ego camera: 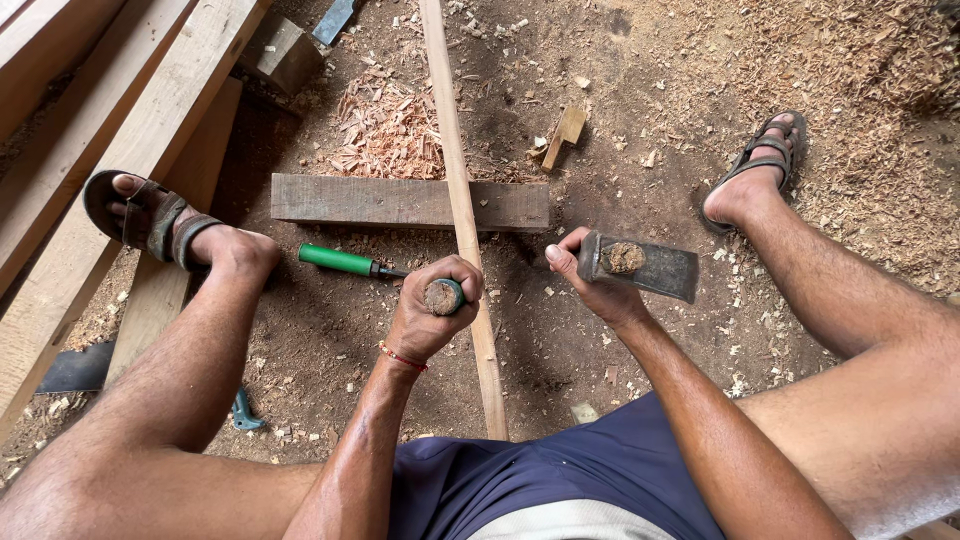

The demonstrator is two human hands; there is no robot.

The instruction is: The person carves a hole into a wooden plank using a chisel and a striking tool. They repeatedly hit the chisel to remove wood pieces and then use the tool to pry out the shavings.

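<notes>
Sitting low over a dirt floor strewn with sawdust and chips, I have stacked planks at my left, one sandalled foot resting on them and the other foot planted out to the right. A thick wooden block lies crosswise ahead of me, and the long thin strip of wood runs from between my knees up over that block and on toward the top of the view. A pile of reddish shavings sits just beyond the block, and a small wooden offcut lies near it to the right. My right hand is wrapped around the metal head of a hatchet, gripped close up, the worn end of its handle showing in the eye. My left hand is clenched around the top of a chisel, whose battered end faces the camera; it stands just beside the strip. A green-handled tool lies on the floor, near that fist. I judge the work to be at the chiselling step, hatchet head serving as mallet. The next move, as I read it, calls for a steady chisel, the edge seated on the strip over the block, and a short square tap on the chisel's end clear of my knuckles.
</notes>
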